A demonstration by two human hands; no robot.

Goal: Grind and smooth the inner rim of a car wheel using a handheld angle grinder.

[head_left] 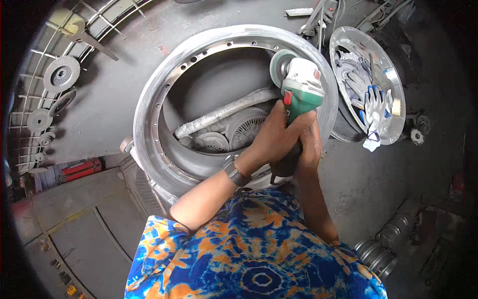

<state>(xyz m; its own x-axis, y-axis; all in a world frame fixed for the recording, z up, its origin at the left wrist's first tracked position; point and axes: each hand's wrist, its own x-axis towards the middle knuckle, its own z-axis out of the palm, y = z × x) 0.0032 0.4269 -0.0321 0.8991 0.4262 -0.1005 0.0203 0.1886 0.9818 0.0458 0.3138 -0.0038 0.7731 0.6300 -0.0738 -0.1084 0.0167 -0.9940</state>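
Both of my hands are wrapped round a green angle grinder [302,97] with a whitish head and a red switch. My left hand [271,133], with a dark watch at its wrist, grips the body just behind the head. Closed farther back, my right hand [309,147] partly hides the grinder's dark rear end. The grinder's round disc [281,67] is tilted over the right inner edge of a large metal wheel rim [149,107]; I cannot tell whether it touches. Inside the rim's opening lie a silvery tube [226,112] and round slotted dusty pieces [244,130].
A round metal dish [398,117] with several gloves [376,104] stands at the right. Flap discs [61,74] hang on a wire rack [32,94] at the left. Small metal rims [376,256] are stacked at the lower right. Cables [321,25] run at the top.
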